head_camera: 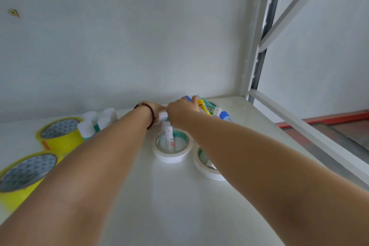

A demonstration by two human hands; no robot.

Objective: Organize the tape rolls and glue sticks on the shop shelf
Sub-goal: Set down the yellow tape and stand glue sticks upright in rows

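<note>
Both arms reach to the back of the white shelf (179,205). My right hand (182,111) is closed over a heap of glue sticks (211,109) with blue, yellow and green parts. My left hand (157,107), with a bead bracelet at the wrist, lies beside it, its fingers hidden; a white-capped glue stick (163,116) shows between the two hands. A white tape roll (172,147) lies flat with a glue stick standing in its hole. A second white tape roll (207,168) is partly under my right forearm. Two yellow tape rolls (60,134) (24,173) stand at the left.
A cluster of white-capped glue sticks (97,122) stands upright behind the yellow rolls. The back wall (139,46) closes the shelf. A metal shelf upright (259,50) and a rail (309,130) bound the right side, with floor beyond.
</note>
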